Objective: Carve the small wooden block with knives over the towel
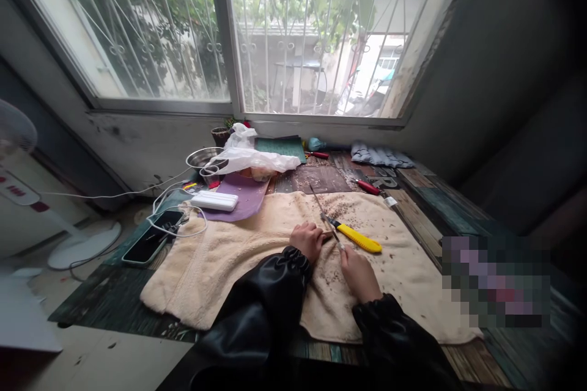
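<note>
My left hand point(306, 241) rests on a beige towel point(247, 238), its fingers closed on a small brown piece, apparently wood point(327, 236). In my right hand point(360, 272) is a long, thin metal tool like a file point(317, 200), pointing forward and to the left. It crosses over the end of the brown piece; contact between them cannot be made out. Just right of both hands, a yellow utility knife point(360, 238) lies on the towel. Brown shavings point(339, 204) are scattered around it.
A red-handled tool point(368, 187) lies beyond the towel. At the left are a phone point(153, 237), a white power strip-like block point(214, 200) with a cable, and a purple sheet point(241, 195). Behind them are a plastic bag point(257, 160), a metal bowl point(206, 157) and a green mat point(280, 148).
</note>
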{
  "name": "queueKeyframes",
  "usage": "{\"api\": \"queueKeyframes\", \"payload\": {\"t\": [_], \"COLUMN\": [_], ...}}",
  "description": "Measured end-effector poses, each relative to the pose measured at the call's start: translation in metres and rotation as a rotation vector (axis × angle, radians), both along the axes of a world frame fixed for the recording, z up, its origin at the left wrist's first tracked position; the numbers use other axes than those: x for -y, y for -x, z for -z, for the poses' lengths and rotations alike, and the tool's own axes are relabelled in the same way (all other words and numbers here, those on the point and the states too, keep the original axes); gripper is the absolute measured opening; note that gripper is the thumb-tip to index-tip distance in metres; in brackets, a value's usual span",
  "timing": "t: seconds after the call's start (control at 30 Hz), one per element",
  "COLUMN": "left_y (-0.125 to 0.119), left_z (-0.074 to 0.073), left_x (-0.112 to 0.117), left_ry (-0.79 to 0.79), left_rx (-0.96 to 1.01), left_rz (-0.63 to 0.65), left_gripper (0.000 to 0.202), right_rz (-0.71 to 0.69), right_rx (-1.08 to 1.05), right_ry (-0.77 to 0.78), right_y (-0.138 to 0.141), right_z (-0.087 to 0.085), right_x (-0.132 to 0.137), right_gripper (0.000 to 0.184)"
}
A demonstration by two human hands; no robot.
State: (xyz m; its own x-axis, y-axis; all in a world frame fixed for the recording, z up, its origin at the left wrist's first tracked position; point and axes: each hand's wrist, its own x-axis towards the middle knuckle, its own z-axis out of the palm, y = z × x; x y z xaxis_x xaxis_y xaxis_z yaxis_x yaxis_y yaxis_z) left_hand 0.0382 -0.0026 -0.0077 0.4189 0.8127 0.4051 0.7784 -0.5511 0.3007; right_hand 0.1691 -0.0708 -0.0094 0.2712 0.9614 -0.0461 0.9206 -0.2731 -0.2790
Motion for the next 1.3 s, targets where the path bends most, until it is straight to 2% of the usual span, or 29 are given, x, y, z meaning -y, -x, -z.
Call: {"api": "queueKeyframes", "payload": {"t": [0.13,0.4,0.5,0.73,1.1,1.2,1.3], "left_y": [0.001,0.001,0.001,0.003,0.001,0.0,0.0], "left_z": [0.001,0.002,0.002,0.004,-0.001,0.0,-0.001], "left_x": [-0.002,-0.003,-0.001,-0.001,0.004,0.007,0.008], "left_ry": [0.002,-0.021,-0.047,-0.054,-0.034,-0.039,-0.034], "left_rx": [-0.01,-0.016,-0.02,-0.005,0.009,0.012,-0.001], "left_rz": [-0.007,0.004,0.024,-0.017,-0.005,0.047,0.037], "left_gripper": [0.022,0.021,0.021,0.022,0.02,0.021,0.023], "right_rz": [0.0,0.001,0.001,-0.004,0.01,0.01,0.014], "right_rx": [-0.012,-0.037,-0.013,0.022,-0.019,-0.033,-0.038], "right_ry": [-0.003,0.019,0.026,0.021,0.047,0.027,0.006], "right_y": [0.004,-0.001,0.002,0.009,0.003,0.004,0.008], "right_z": [-0.001,0.006,0.002,-0.006,0.002,-0.001,-0.005], "right_x": [-0.009,0.019,0.012,-0.01,0.025,0.016,0.003], "right_gripper": [0.032,0.034,0.033,0.035,0.033,0.032,0.031]}}
